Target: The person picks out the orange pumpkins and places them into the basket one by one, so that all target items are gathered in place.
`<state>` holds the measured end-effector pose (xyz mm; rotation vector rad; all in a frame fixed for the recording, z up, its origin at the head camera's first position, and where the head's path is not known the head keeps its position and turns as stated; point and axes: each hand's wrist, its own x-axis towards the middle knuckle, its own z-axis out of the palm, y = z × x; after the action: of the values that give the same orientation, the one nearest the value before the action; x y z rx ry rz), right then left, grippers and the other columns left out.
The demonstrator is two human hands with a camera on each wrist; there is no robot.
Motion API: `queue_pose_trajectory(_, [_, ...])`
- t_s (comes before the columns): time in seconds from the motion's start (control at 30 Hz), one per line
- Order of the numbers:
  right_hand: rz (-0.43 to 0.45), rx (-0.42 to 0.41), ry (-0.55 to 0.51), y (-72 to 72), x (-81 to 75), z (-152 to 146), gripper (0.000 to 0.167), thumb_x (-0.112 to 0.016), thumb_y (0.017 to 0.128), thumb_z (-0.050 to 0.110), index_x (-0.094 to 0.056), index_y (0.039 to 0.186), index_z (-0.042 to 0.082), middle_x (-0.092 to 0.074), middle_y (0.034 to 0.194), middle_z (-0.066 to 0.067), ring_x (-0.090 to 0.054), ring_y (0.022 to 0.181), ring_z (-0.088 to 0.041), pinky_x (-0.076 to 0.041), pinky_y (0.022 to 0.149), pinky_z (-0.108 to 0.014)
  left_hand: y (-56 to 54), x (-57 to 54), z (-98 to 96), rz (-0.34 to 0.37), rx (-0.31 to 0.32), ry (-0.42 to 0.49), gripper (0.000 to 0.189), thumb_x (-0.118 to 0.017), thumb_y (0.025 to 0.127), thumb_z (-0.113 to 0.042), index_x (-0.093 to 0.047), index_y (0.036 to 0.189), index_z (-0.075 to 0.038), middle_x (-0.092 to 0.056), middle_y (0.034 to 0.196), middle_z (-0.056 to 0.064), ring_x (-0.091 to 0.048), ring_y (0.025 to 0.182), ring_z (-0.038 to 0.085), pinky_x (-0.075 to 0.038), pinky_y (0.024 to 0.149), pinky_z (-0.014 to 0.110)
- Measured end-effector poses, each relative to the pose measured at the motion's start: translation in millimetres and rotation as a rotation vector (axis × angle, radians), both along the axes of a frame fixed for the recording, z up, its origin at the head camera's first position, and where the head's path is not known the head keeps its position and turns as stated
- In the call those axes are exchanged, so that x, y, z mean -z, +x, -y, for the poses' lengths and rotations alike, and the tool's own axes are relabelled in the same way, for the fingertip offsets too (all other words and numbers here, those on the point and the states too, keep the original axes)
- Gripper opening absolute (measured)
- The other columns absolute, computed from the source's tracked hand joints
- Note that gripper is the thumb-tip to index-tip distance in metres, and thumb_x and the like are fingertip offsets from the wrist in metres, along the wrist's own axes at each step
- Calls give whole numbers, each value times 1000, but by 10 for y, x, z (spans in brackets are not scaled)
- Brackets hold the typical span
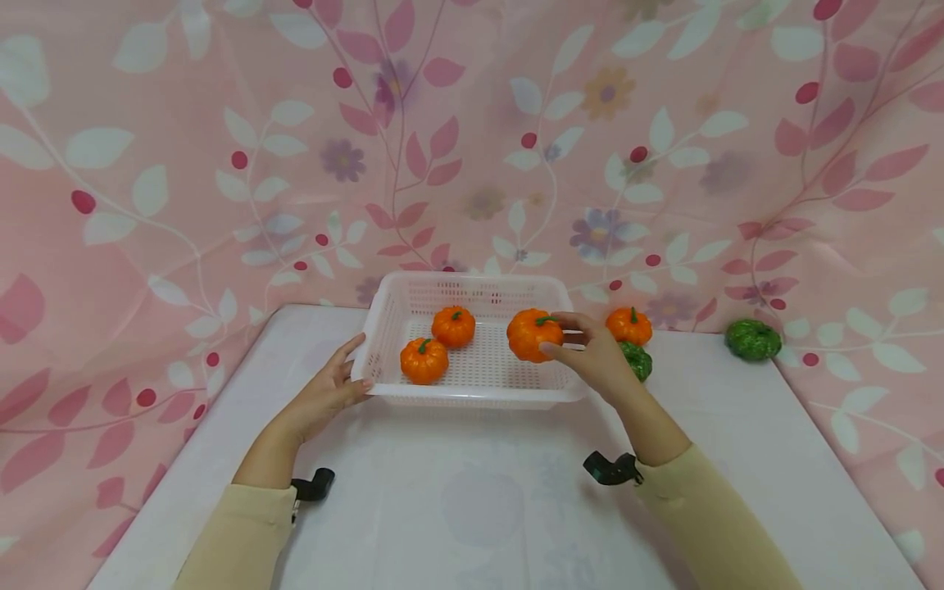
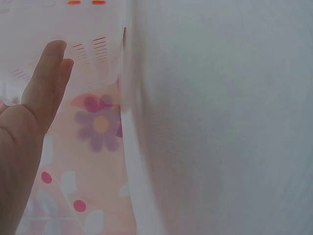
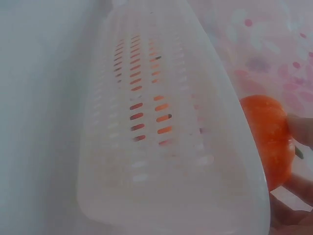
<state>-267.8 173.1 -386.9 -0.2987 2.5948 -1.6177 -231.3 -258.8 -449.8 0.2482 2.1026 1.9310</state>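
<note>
My right hand (image 1: pixel 597 356) pinches a small orange toy pumpkin (image 1: pixel 533 335) with a green stem, held over the right part of a white plastic basket (image 1: pixel 472 393). In the right wrist view, the same pumpkin (image 3: pixel 268 142) shows beyond the basket's rim, thumb and fingers about it. Two more orange pumpkins, one nearer (image 1: pixel 424 363) and one farther back (image 1: pixel 453 328), lie inside the basket's left half. At the basket's left end, my left hand (image 1: pixel 324 397) touches the side and near corner. Its fingers (image 2: pixel 44 81) look straight in the left wrist view.
Right of the basket, an orange pumpkin (image 1: pixel 629 326) sits behind a green one (image 1: pixel 636 361), partly hidden by my right hand. Another green pumpkin (image 1: pixel 752 340) lies near the table's back right corner. A pink floral cloth (image 1: pixel 472 147) hangs behind the white table (image 1: pixel 457 500).
</note>
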Motion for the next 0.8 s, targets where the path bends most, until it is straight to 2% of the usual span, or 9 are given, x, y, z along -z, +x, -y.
queue_pose_trajectory(0.23, [33, -29, 18, -35, -19, 143, 66, -78, 87, 39, -53, 143, 14, -54, 142, -9, -52, 126, -34, -53, 96, -47, 5, -16, -10, 7, -3, 12, 87, -62, 99, -9, -5, 162, -29, -29, 156, 24, -54, 117, 20, -42, 107, 48])
queue_pose_trajectory(0.47, [59, -72, 77, -104, 47, 255, 67, -78, 87, 41, -54, 142, 13, -56, 138, -10, -54, 124, -34, -53, 97, -46, -3, -3, -4, 5, 6, 31, 86, -61, 100, -6, -5, 162, -28, -29, 156, 24, -53, 119, 23, -50, 100, 33])
queue_pose_trajectory(0.63, [79, -90, 114, -150, 39, 342, 63, -79, 87, 37, -56, 140, 12, -58, 134, -11, -58, 119, -33, -54, 95, -44, -5, 0, 0, 6, 10, 42, 86, -60, 100, -5, -5, 162, -27, -28, 156, 25, -49, 124, 31, -50, 99, 32])
queue_pose_trajectory(0.8, [75, -127, 165, -221, 59, 417, 60, -77, 89, 32, -56, 139, 6, -58, 134, -16, -59, 117, -35, -54, 95, -43, 2, -9, -5, 6, 7, 33, 87, -62, 99, -8, -5, 162, -28, -29, 156, 24, -50, 124, 29, -51, 98, 30])
